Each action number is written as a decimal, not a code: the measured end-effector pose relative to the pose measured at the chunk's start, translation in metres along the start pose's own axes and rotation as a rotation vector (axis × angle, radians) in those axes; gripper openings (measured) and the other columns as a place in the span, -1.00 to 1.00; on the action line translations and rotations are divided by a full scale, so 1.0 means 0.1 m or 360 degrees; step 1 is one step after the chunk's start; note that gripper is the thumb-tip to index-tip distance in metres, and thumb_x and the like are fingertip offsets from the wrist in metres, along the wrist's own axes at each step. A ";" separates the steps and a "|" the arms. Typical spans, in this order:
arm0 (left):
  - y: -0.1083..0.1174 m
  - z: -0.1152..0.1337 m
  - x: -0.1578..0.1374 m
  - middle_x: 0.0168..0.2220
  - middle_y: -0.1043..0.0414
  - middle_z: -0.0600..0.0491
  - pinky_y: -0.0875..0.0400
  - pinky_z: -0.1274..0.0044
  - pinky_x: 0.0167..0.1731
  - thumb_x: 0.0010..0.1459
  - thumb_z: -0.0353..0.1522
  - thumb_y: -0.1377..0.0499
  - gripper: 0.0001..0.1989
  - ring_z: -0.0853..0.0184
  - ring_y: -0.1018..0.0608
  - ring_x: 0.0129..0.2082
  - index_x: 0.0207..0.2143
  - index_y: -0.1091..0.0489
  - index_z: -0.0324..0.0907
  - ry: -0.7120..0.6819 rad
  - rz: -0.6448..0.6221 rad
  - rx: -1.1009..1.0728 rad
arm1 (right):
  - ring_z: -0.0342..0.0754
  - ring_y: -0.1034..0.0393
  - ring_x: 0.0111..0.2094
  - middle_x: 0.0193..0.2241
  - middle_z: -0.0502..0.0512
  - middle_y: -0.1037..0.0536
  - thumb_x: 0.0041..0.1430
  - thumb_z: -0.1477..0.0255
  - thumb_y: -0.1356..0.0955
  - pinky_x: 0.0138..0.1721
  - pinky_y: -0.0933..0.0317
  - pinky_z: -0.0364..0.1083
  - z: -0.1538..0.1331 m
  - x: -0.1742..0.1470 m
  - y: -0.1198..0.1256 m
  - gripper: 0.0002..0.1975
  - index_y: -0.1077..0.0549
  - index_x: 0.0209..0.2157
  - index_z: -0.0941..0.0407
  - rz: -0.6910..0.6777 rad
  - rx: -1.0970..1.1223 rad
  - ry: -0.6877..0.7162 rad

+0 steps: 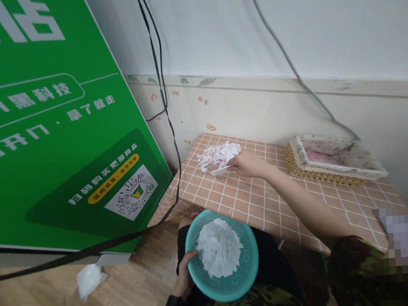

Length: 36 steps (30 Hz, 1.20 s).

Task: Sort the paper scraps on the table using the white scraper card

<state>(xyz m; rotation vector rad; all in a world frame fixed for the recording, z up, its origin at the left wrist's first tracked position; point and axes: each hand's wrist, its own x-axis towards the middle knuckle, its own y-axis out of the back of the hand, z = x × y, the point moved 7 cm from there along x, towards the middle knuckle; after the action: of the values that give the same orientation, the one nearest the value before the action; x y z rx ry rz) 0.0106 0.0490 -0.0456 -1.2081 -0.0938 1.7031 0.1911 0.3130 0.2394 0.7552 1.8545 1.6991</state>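
Observation:
My left hand (187, 272) grips the left rim of a round teal plastic basket (250, 267), with its thumb over the edge. The basket rests on my lap and holds a heap of white paper scraps (220, 248). Over the table, my right hand (244, 164) is closed on a flat white card-like piece (221, 170), whose exact kind I cannot make out. That piece sits at the near edge of a loose pile of white and pink paper scraps (218, 154) on the tabletop.
A checked brown cloth covers the table (250, 196) against the wall. At its right stands a cloth-lined wicker basket (333, 173). A green panel (49, 160) rises at left, with black cables (167, 108) hanging nearby. A white bag-like item (89, 281) lies on the floor.

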 end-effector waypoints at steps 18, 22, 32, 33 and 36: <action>-0.01 0.00 -0.01 -0.35 -0.61 -0.12 -0.39 0.21 -0.16 -0.09 -0.30 -0.22 -0.64 0.01 -0.58 -0.26 -0.22 -0.49 -0.33 0.0013 -0.0031 -0.0032 | -0.04 -0.33 -0.36 -0.43 0.16 -0.53 0.09 0.43 -0.28 -0.39 -0.01 -0.10 -0.04 0.04 0.05 -0.84 -0.51 -0.38 0.12 0.0043 -0.0156 0.0032; 0.00 0.00 0.00 -0.35 -0.61 -0.13 -0.39 0.21 -0.16 -0.09 -0.31 -0.23 -0.66 0.02 -0.59 -0.28 -0.25 -0.49 -0.33 0.0013 -0.0018 -0.0025 | -0.05 -0.30 -0.43 -0.49 0.16 -0.51 0.08 0.42 -0.27 -0.46 0.06 -0.09 0.06 0.01 0.15 -0.83 -0.49 -0.44 0.13 0.0054 -0.0290 -0.0037; 0.00 -0.02 0.01 -0.33 -0.61 -0.14 -0.39 0.22 -0.15 -0.03 -0.30 -0.20 -0.64 0.02 -0.59 -0.27 -0.19 -0.48 -0.35 0.0011 -0.0104 -0.0036 | -0.06 -0.33 -0.35 -0.40 0.16 -0.53 0.13 0.40 -0.26 -0.41 0.02 -0.11 0.03 0.04 0.00 -0.81 -0.51 -0.37 0.12 0.0093 -0.0236 -0.0005; 0.00 -0.02 0.02 -0.32 -0.61 -0.14 -0.39 0.22 -0.14 -0.03 -0.31 -0.20 -0.64 0.02 -0.59 -0.27 -0.18 -0.47 -0.35 0.0009 -0.0108 -0.0039 | -0.07 -0.32 -0.38 -0.44 0.15 -0.53 0.11 0.42 -0.27 -0.43 0.04 -0.12 0.05 0.01 0.01 -0.82 -0.51 -0.40 0.12 0.0076 -0.0237 0.0008; 0.01 -0.01 0.03 -0.30 -0.61 -0.13 -0.39 0.24 -0.14 -0.03 -0.31 -0.20 -0.63 0.03 -0.59 -0.26 -0.18 -0.47 -0.35 -0.0005 -0.0090 -0.0041 | -0.11 -0.28 -0.47 -0.53 0.10 -0.49 0.07 0.45 -0.28 -0.50 0.12 -0.12 0.11 -0.06 0.09 -0.84 -0.50 -0.47 0.12 0.0031 -0.0253 0.0019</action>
<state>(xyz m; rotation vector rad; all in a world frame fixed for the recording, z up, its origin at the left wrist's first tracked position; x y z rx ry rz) 0.0109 0.0501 -0.0487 -1.2109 -0.1511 1.6588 0.2037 0.3175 0.2471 0.7012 1.7008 1.8417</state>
